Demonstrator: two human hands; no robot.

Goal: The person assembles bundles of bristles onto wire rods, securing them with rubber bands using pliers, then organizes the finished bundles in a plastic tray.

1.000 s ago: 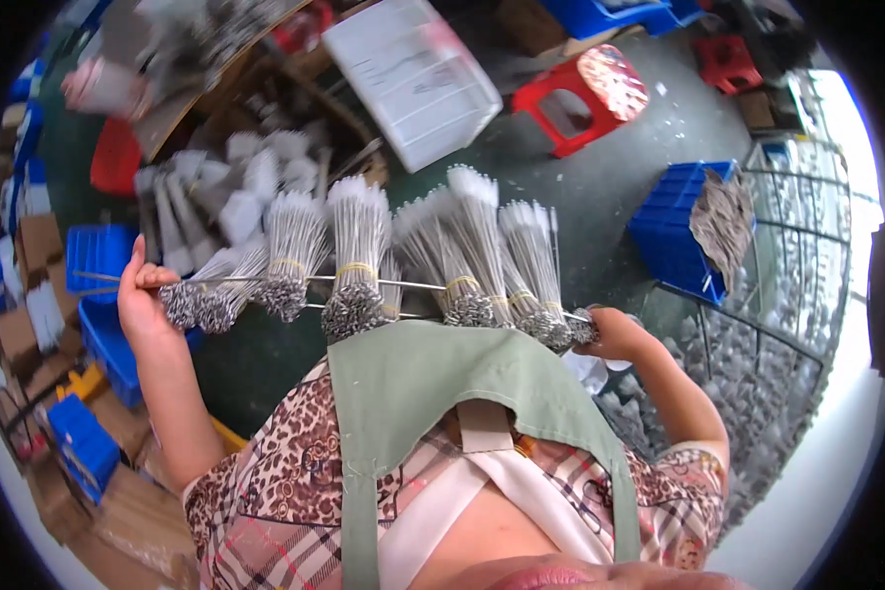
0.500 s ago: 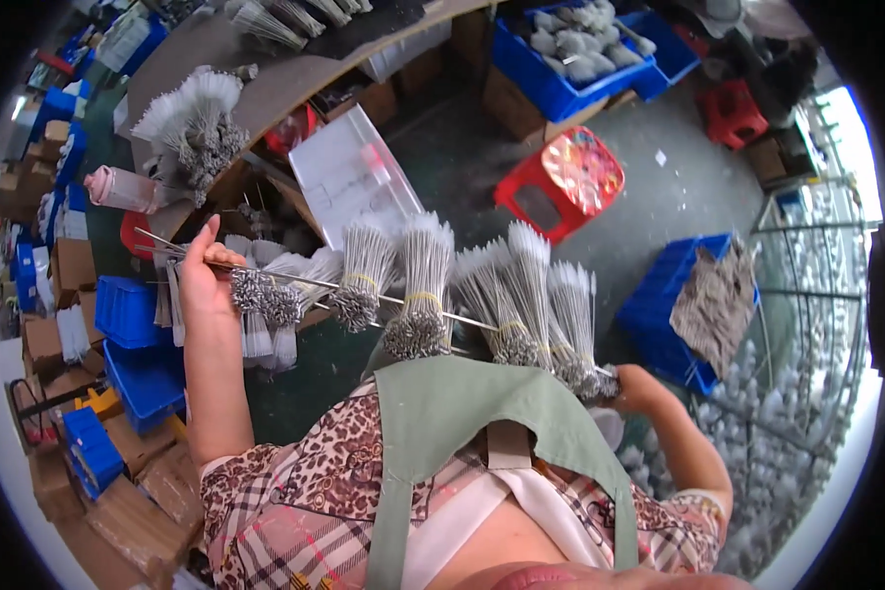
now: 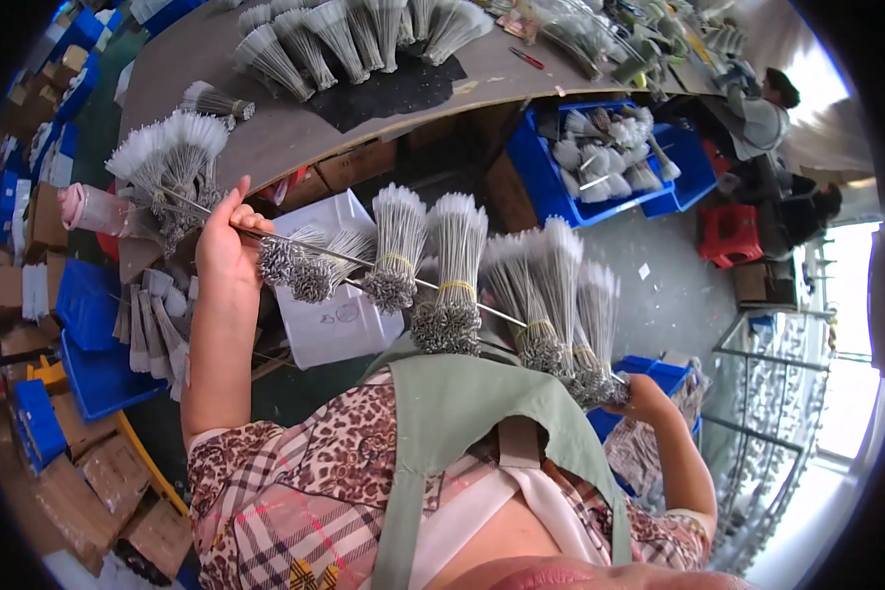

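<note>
Between table edge [image 3: 295, 147] and apron, left hand [image 3: 224, 241] and right hand [image 3: 644, 398] grip a rod [image 3: 364, 264] strung with wire bundles [image 3: 452, 285].

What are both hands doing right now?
Left hand: closed on one end of the thin rod strung with wire bundles.
Right hand: closed on its other end.

A long grey worktable [image 3: 295, 138] curves across the top, with bundles of white-tipped wires [image 3: 354, 29] lying on it. Under it stand blue crates [image 3: 600, 162] and cardboard boxes [image 3: 364, 167]. The floor [image 3: 659, 285] is grey concrete. A red stool [image 3: 730, 236] stands to the right, near a wire rack [image 3: 787, 413]. Bright daylight comes through a window [image 3: 846, 334] on the right.
</note>
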